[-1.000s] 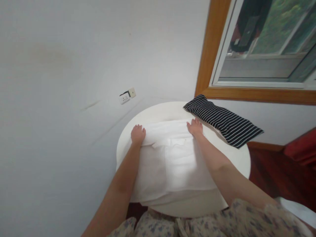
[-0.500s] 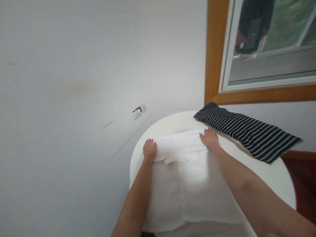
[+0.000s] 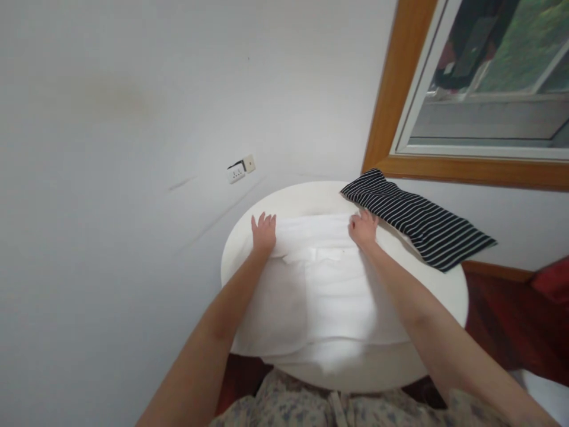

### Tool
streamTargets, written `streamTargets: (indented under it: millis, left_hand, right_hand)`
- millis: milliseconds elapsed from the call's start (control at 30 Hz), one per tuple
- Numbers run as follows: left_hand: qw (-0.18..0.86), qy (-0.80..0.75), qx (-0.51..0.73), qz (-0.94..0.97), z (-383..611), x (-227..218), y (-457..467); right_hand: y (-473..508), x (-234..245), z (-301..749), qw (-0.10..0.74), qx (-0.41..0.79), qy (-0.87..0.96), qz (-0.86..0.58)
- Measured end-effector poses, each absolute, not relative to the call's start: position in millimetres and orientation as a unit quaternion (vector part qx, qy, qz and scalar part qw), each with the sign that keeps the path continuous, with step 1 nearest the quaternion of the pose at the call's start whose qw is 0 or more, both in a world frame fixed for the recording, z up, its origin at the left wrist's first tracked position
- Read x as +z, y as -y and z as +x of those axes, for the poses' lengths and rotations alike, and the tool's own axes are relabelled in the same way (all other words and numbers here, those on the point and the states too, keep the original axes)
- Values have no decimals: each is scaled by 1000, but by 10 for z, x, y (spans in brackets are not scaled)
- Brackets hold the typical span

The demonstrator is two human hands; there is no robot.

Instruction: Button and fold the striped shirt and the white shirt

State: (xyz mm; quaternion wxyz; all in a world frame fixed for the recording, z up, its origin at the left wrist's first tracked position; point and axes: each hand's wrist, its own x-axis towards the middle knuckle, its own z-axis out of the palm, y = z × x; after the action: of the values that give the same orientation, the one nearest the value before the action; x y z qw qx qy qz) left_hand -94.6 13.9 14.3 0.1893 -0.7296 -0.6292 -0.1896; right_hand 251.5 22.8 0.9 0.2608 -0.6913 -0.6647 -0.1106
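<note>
A white cloth [image 3: 320, 290] lies spread over a round white table [image 3: 444, 290], its near edge hanging over the front. My left hand [image 3: 264, 231] rests flat on the cloth's far left corner, fingers stretched out. My right hand [image 3: 363, 228] presses on the far right corner, fingers slightly curled on the fabric. A folded black cloth with thin white stripes [image 3: 418, 219] lies on the table just right of my right hand.
The table stands against a white wall with a socket [image 3: 239, 170]. A wood-framed window [image 3: 444, 166] is at the upper right. Dark red floor [image 3: 502, 320] and a red object [image 3: 551, 279] lie to the right.
Both hands stay on the cloth's far corners; the left hand's fingers have spread flatter. The view has shifted with my head.
</note>
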Motion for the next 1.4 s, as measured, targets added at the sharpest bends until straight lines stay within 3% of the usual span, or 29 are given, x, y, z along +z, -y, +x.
streamTargets:
  millis: [167, 300, 533, 1067, 1233, 1400]
  left_hand:
    - [105, 571, -163, -797, -801, 171, 178]
    - [34, 521, -132, -843, -869, 21, 557]
    - [14, 497, -124, -859, -955, -73, 812]
    - [40, 516, -101, -850, -971, 78, -70]
    - [45, 431, -127, -892, -718, 244, 250]
    - [-35, 333, -110, -936, -536, 186, 936]
  right_hand:
    - [74, 173, 2533, 252, -60, 809, -528]
    - [637, 231, 2550, 194, 30, 894, -402]
    - [1097, 108, 2582, 79, 55, 899, -427]
    - [156, 173, 2411, 89, 40, 889, -448]
    - [306, 224, 2347, 123, 5, 899, -419]
    - [904, 195, 2278, 126, 83, 944, -292]
